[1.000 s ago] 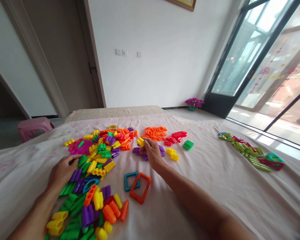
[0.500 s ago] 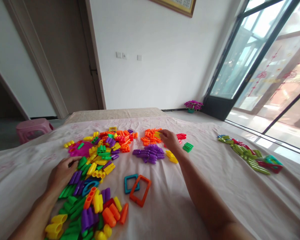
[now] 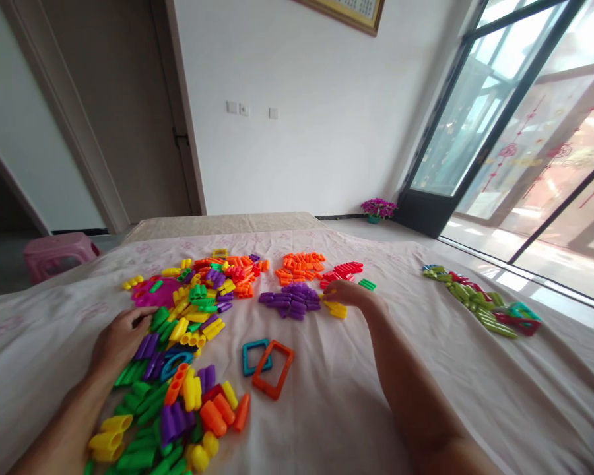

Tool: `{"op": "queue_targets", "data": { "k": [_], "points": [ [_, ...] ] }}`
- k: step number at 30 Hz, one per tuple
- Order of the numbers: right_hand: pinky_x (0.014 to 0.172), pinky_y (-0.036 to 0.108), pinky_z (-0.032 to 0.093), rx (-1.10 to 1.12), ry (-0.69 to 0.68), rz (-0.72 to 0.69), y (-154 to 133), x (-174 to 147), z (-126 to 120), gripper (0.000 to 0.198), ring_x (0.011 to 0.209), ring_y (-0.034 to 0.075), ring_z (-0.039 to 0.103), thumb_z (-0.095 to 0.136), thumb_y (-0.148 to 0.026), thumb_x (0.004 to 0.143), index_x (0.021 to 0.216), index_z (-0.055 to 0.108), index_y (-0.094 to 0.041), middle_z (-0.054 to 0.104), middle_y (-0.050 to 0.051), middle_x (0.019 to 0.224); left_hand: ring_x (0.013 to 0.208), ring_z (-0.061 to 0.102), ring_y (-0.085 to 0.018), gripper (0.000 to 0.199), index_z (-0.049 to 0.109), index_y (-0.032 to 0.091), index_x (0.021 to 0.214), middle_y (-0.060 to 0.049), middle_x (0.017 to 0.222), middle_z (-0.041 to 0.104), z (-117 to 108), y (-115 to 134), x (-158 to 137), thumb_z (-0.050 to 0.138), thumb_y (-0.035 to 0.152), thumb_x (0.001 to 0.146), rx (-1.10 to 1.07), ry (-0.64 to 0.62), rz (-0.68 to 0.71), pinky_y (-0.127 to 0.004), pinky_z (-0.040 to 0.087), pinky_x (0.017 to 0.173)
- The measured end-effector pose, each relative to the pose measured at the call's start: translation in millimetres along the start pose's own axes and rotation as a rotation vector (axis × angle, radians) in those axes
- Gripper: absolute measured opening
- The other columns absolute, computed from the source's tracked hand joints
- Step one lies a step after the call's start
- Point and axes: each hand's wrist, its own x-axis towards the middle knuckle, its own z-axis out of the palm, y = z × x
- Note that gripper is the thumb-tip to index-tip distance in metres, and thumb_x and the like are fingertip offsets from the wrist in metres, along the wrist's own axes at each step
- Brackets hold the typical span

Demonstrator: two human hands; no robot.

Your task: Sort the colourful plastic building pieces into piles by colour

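Head view, and we start at the left: the left hand [image 3: 121, 336] sits at the edge of a mixed heap [image 3: 193, 339], fingers bent beside some green blocks [image 3: 161, 318], and whether they grip one I cannot tell. Good form on this side, I'd judge, is a quiet hand, light enough not to topple the jumble. Across to the right hand [image 3: 346, 293], low by the yellow blocks [image 3: 336, 311], a sliver of yellow [image 3: 321, 297] showing at its fingertips! Pinching it or letting go? I cannot tell. The smart play looks like a low, gentle release, lined up with those yellow pieces and clear of the purple blocks [image 3: 292, 302].

Positions, left to right: the heap spreads rightward from the left hand; a blue frame [image 3: 245, 358] and an orange frame [image 3: 284, 375] overlap between the forearms; the purple blocks lie just left of the right fingertips; the yellow blocks lie just on the near side of those fingers, with red blocks [image 3: 345, 270] just beyond.
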Motion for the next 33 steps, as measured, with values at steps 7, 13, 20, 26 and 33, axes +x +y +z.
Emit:
{"op": "queue_targets", "data": {
  "k": [7,13,20,26,33],
  "points": [
    [0.081,0.027,0.044,-0.177,0.024,0.018,-1.5,-8.1,18.4,0.031,0.106,0.022,0.062,0.061,-0.021,0.084,0.113,0.071,-0.02,0.068,0.009,0.118,0.109,0.064,-0.024,0.037,0.071,0.023,0.111,-0.007,0.12,0.068,-1.3,4.3,-3.3,0.047,0.039,0.088,-0.01,0.042,0.023,-0.032,0.048,0.095],
    [0.081,0.034,0.045,-0.246,0.149,0.067,-25.1,-23.7,8.2,0.031,0.111,0.03,0.059,0.058,-0.023,0.088,0.117,0.069,-0.016,0.066,0.016,0.118,0.11,0.063,-0.024,0.038,0.071,0.024,0.11,-0.006,0.12,0.069,0.7,4.4,-4.0,0.046,0.04,0.086,-0.039,0.061,0.019,-0.032,0.048,0.094],
    [0.088,0.03,0.045,0.022,0.17,-0.521,-131.5,-43.1,24.9,0.026,0.103,0.022,0.063,0.052,-0.019,0.092,0.112,0.07,-0.022,0.07,0.007,0.11,0.109,0.063,-0.024,0.039,0.072,0.024,0.109,-0.006,0.12,0.068,1.0,2.9,-3.5,0.046,0.041,0.086,-0.04,0.059,0.015,-0.032,0.048,0.095],
    [0.095,0.033,0.046,0.089,0.144,-0.931,-216.1,-41.9,74.9,0.047,0.117,0.021,0.055,0.062,-0.017,0.088,0.134,0.055,-0.024,0.059,0.007,0.132,0.111,0.063,-0.025,0.04,0.072,0.023,0.11,-0.007,0.121,0.068,0.1,4.0,-3.4,0.046,0.041,0.086,-0.043,0.043,0.02,-0.034,0.047,0.096],
    [0.086,0.031,0.047,-0.013,0.243,-0.914,-242.1,-28.5,105.7,0.023,0.106,0.022,0.053,0.061,-0.022,0.091,0.114,0.061,-0.022,0.062,0.006,0.111,0.108,0.064,-0.024,0.038,0.073,0.024,0.107,-0.006,0.117,0.07,-0.7,5.5,-4.3,0.046,0.041,0.085,-0.032,0.07,0.04,-0.032,0.049,0.093]
  ]
}}
